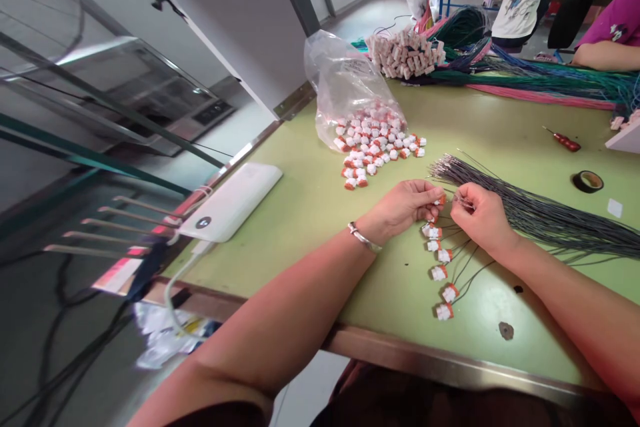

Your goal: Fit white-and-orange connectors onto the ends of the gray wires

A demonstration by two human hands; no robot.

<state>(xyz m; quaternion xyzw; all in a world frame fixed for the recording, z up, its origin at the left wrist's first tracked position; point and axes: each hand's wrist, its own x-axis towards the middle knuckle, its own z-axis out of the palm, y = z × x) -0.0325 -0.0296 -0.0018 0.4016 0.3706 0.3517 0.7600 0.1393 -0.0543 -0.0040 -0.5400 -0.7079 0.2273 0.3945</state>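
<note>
Between thumb and fingers, my left hand (407,207) pinches a small white and orange connector (439,200). Close to its right, my right hand (477,213) is closed on thin dark wires whose tips show at the fingers. Below both hands, several connectors (439,273) with wires attached lie in a rough column on the green table (300,227). A long bundle of black wires (540,207) stretches from just behind my right hand to the right. Loose white and orange connectors (373,140) spill from a clear plastic bag (345,80) further back.
A white power bank (235,200) with a cable lies at the left edge. At right are a red-handled tool (566,141) and black tape (587,181). Bundled coloured wires (540,80) run along the back, with two people beyond. Metal prongs (105,223) jut out left.
</note>
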